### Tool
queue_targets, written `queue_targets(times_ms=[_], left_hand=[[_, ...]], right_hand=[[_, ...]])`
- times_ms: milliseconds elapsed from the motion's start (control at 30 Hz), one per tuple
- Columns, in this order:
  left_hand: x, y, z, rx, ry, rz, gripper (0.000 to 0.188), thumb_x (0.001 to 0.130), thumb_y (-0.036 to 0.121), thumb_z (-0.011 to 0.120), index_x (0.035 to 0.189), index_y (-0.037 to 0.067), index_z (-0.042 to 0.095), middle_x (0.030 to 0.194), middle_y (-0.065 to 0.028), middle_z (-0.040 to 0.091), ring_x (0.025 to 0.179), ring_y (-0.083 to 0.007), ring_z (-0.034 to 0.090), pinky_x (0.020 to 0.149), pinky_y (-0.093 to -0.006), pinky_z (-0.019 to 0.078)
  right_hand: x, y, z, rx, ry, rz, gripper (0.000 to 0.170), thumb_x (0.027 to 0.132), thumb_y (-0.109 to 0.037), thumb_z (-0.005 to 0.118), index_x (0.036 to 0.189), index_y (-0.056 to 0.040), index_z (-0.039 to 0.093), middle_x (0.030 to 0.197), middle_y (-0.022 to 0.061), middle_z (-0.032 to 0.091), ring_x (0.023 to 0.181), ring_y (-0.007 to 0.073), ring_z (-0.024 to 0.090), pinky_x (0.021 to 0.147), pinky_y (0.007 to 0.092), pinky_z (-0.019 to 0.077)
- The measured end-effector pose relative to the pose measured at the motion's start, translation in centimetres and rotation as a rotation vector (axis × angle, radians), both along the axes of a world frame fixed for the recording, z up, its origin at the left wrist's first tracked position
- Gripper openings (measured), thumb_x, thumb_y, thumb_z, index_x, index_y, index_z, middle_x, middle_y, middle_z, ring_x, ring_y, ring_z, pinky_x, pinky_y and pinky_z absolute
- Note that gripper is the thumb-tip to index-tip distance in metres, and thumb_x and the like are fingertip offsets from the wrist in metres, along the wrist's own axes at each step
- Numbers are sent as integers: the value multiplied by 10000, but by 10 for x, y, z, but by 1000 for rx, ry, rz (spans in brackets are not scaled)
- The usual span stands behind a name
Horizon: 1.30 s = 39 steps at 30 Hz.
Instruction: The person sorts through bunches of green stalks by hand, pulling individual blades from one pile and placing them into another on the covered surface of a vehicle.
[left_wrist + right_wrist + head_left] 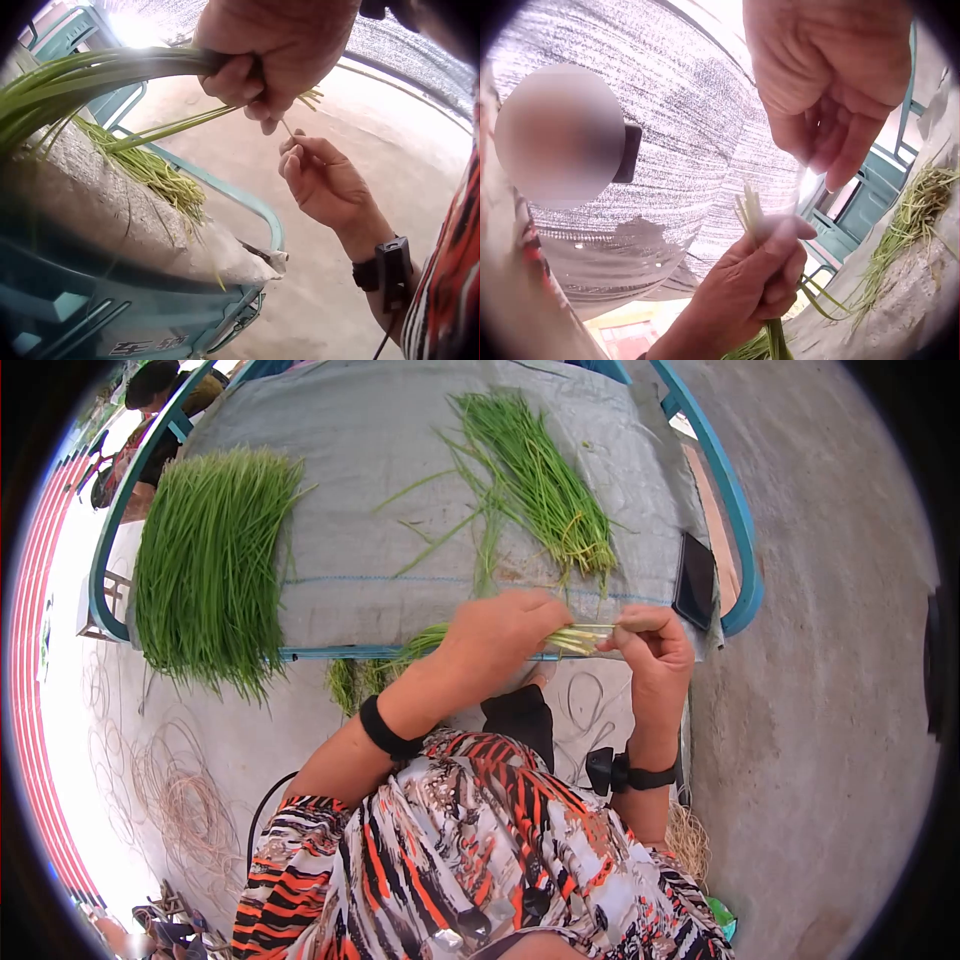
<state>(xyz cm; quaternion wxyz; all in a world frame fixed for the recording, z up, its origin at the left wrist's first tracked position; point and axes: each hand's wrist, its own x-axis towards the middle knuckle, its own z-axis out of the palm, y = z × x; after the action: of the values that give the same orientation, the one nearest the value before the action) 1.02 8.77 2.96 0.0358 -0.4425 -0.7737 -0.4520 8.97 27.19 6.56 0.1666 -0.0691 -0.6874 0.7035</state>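
You are gripping a green bundle (112,67) in your left hand (500,638) by the near edge of the gray sheet (350,510), your right hand (656,645) pinching a thin strand (288,129), a dark phone (694,580) hugging the blue rail (742,560), floor (820,620) spreading beyond

A covered outdoor work yard is suggested: bare hard ground (820,700) is seen right of the right hand (655,645), silvery sheeting (682,97) is stretched above the left hand (500,635), and a blue-green vehicle bed (747,560), draped with grey cloth (350,520) and laid with green stalks (205,560), is set just beyond both.
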Motion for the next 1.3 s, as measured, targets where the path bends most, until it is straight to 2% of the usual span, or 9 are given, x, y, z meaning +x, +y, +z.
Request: queue_targets(times_ms=[167,300,500,633,733,833,1000,1033,1300], left_hand=[[-2,-7,5,32,32,64,229,753,80,595,976,99,547,877,-85,591,816,-313,605,619,-406,483],[-1,-10,4,21,47,102,225,756,91,598,975,108,551,873,-81,591,797,-304,610,592,-404,483],[3,-10,2,73,8,53,182,780,91,583,960,109,564,857,-96,600,781,-318,608,588,-411,481],[6,-12,-7,223,29,150,79,879,125,555,947,87,566,787,-72,607,677,-251,603,545,-366,464],[-1,-31,7,454,-898,8,154,975,199,499,1020,70,572,781,-36,600,594,-110,543,484,-235,386],[-5,-39,21,623,-1044,-101,261,1017,294,411,1012,74,552,781,-5,588,571,-19,458,411,-171,281],[-18,-38,12,782,-1111,-19,231,1005,292,437,1013,81,532,816,-36,595,582,-45,489,381,-165,293],[-23,-40,7,823,-1109,29,229,1002,292,443,1014,81,530,827,-41,597,585,-48,493,383,-164,301],[-64,-76,-35,1272,-1195,60,187,1001,235,456,1036,57,500,808,-15,513,606,-58,407,423,-165,324]], right_hand=[[-1,22,-7,-178,105,-170,75,874,-6,559,948,3,550,820,57,576,625,113,557,619,275,527],[2,10,-7,-217,90,52,246,900,-71,574,1125,-6,495,766,38,546,599,92,526,544,261,489],[0,-26,-11,122,-137,163,193,942,-109,530,1102,-2,524,804,44,571,530,86,487,516,236,455],[-7,-6,-21,-148,66,28,183,960,-138,513,1078,1,528,898,78,619,510,70,465,499,229,439],[-16,5,-17,-188,79,15,210,975,-169,475,1093,-1,517,996,116,633,496,61,448,481,225,426],[-19,-28,-5,-77,-6,261,279,982,-187,425,1184,-4,486,1130,166,608,492,55,444,451,200,402],[-26,-45,-18,-95,-469,681,255,959,-199,514,1137,-18,542,769,24,595,476,35,427,442,186,405],[-26,-46,-25,-170,-470,644,239,975,-238,501,1063,-28,575,634,-35,472,457,34,389,439,194,413],[-14,-26,-59,-380,-530,662,284,990,-290,471,965,-23,563,613,-37,426,444,38,357,455,217,449]])
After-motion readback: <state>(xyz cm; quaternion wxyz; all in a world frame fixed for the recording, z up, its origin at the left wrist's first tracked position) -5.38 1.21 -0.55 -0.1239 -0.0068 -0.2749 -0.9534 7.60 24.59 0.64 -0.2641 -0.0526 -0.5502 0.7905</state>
